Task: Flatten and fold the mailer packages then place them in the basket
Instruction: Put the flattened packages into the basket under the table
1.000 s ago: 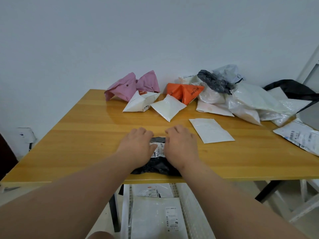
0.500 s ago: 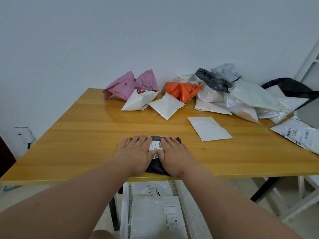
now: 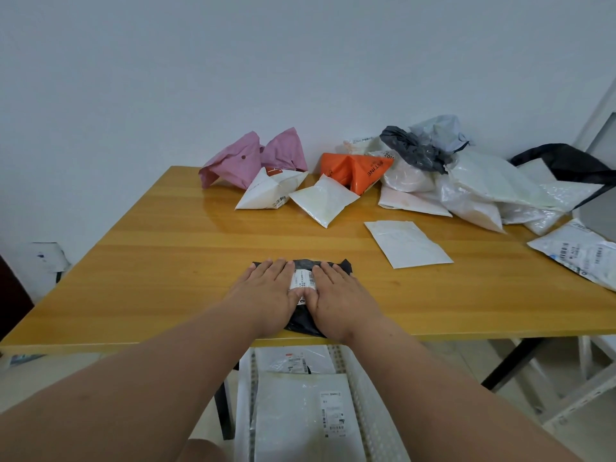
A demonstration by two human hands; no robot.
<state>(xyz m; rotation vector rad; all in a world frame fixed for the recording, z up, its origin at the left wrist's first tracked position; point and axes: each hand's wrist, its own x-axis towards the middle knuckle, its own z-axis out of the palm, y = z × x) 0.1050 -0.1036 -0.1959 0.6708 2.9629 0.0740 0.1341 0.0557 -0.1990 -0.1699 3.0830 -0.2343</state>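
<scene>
Both palms lie flat on a black mailer at the near edge of the wooden table — the left hand and right hand side by side, fingers straight and pressing down, a white shipping label showing between them. Nothing is gripped. Below the table edge, the white basket holds flattened white mailers. Farther back sit a flat white mailer, a pink one, an orange one — and a crumpled heap at the right.
</scene>
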